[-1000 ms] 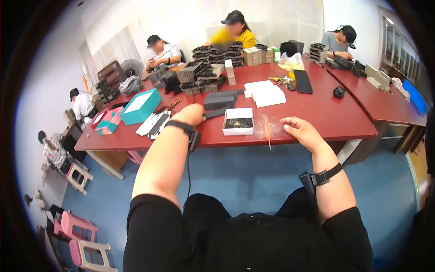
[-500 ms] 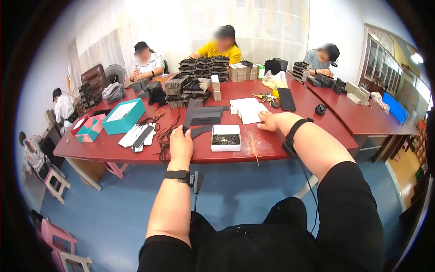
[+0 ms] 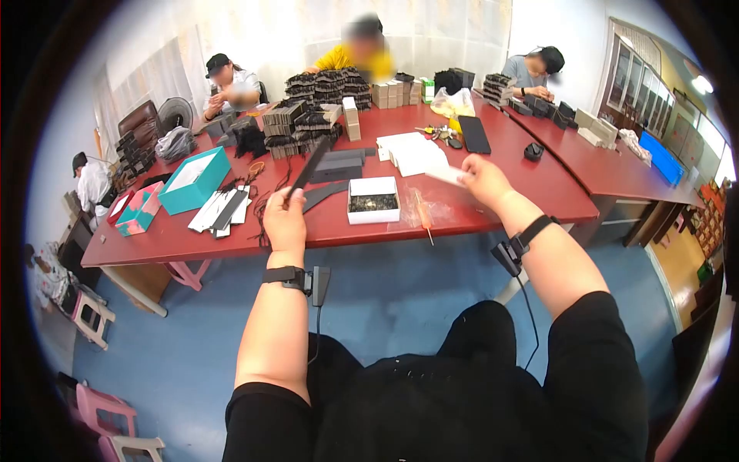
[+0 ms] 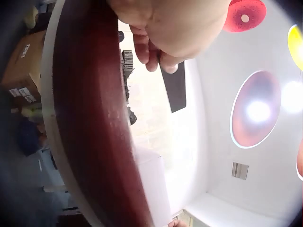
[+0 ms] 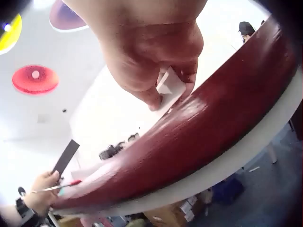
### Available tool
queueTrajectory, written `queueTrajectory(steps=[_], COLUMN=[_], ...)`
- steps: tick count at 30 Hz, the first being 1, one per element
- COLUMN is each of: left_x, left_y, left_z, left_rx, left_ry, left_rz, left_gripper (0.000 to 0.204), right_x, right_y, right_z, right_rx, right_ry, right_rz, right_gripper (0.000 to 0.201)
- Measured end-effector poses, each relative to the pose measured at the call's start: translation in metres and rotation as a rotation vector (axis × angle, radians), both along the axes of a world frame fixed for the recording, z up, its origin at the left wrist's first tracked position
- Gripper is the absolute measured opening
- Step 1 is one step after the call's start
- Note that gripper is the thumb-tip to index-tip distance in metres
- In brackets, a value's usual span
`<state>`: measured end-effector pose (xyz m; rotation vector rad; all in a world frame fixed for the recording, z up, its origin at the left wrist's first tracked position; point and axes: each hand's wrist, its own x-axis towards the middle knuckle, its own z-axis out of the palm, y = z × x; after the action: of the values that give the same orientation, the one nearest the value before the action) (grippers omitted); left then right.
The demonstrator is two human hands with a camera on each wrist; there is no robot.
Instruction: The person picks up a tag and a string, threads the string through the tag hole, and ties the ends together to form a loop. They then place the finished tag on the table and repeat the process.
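My left hand (image 3: 285, 222) pinches a dark grey card strip (image 3: 311, 163) between thumb and fingers, holding it raised above the table's front edge. In the left wrist view the strip (image 4: 174, 92) sticks out past the fingertips. My right hand (image 3: 486, 182) grips a white card (image 3: 445, 172), which looks bent between the fingers in the right wrist view (image 5: 171, 89). Behind that card lies a spread pile of white cards (image 3: 408, 151). Between the hands stands an open white box (image 3: 374, 218) with dark bits inside. Dark grey cards (image 3: 339, 167) lie behind it, and an orange-handled pointed tool (image 3: 424, 215) lies to its right.
On the left of the red table (image 3: 531, 204) are a teal box (image 3: 192, 189) and loose white and dark strips (image 3: 219, 212). Stacked bundles (image 3: 300, 127) stand at the back. Keys (image 3: 443, 135), a phone (image 3: 474, 135) and a small black object (image 3: 533, 152) lie right. Several people sit around.
My left hand has lifted the dark strip off the table side. My right hand reached to the white card pile and now has drawn back toward me with a card.
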<state>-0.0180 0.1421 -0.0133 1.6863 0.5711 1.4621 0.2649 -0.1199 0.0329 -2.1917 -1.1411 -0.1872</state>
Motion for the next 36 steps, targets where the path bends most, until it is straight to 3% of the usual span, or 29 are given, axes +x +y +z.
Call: queueTrajectory(steps=[1, 3, 4, 6, 7, 10, 12, 15, 20, 22, 23, 25, 26, 28, 30, 33, 36], left_x=[-0.006, -0.007, -0.007, -0.001, 0.005, 0.033, 0.045, 0.050, 0.052, 0.045, 0.040, 0.032, 0.027, 0.015, 0.002, -0.015, -0.029], left_y=[-0.006, -0.038, -0.065, -0.123, -0.147, -0.174, -0.173, -0.170, -0.168, -0.172, -0.174, -0.174, -0.171, -0.169, -0.168, -0.168, -0.166], left_z=[0.003, 0.004, 0.004, -0.005, -0.012, -0.030, -0.030, -0.025, -0.026, -0.027, -0.032, -0.047, -0.055, -0.064, -0.071, -0.078, -0.080], left_rx=[0.083, 0.114, 0.136, 0.054, -0.043, -0.091, 0.085, 0.240, 0.200, 0.437, 0.436, 0.252, 0.206, 0.200, 0.211, 0.211, 0.176], left_ry=[-0.062, -0.078, -0.005, 0.133, 0.190, 0.290, 0.285, 0.331, 0.376, 0.363, 0.365, 0.205, 0.210, 0.202, 0.237, 0.263, 0.274], left_rz=[-0.012, -0.049, -0.188, -0.530, -0.729, -0.751, -0.563, -0.583, -0.607, -0.474, -0.469, -0.538, -0.544, -0.520, -0.485, -0.482, -0.474], left_gripper=[0.014, 0.013, 0.013, 0.012, 0.011, 0.013, 0.015, 0.017, 0.020, 0.031, 0.031, 0.043, 0.043, 0.039, 0.027, 0.025, 0.021], right_x=[-0.013, -0.041, -0.053, -0.079, -0.086, -0.094, -0.094, -0.103, -0.121, -0.121, -0.123, -0.121, -0.120, -0.118, -0.112, -0.115, -0.130], right_y=[-0.009, -0.026, -0.032, -0.047, -0.055, -0.071, -0.079, -0.089, -0.095, -0.093, -0.093, -0.081, -0.075, -0.062, -0.051, -0.039, -0.034], right_z=[0.001, -0.001, -0.006, -0.027, -0.039, -0.058, -0.064, -0.072, -0.088, -0.094, -0.094, -0.107, -0.111, -0.117, -0.126, -0.133, -0.137], right_rx=[0.001, 0.515, 0.511, 0.976, 0.965, 0.821, 0.838, 0.827, 0.638, 0.524, 0.462, 0.511, 0.512, 0.601, 0.569, 0.500, 0.645], right_ry=[0.011, 0.197, 0.201, 0.518, 0.532, 0.569, 0.581, 0.603, 0.414, 0.307, 0.288, 0.475, 0.478, 0.764, 0.799, 0.849, 1.047], right_rz=[-0.001, 0.122, 0.121, 0.264, 0.250, 0.187, 0.198, 0.200, 0.254, 0.266, 0.305, 0.365, 0.370, 0.338, 0.370, 0.427, 0.514], right_gripper=[0.022, 0.017, 0.017, 0.016, 0.016, 0.025, 0.025, 0.024, 0.015, 0.013, 0.012, 0.012, 0.012, 0.011, 0.010, 0.009, 0.010])
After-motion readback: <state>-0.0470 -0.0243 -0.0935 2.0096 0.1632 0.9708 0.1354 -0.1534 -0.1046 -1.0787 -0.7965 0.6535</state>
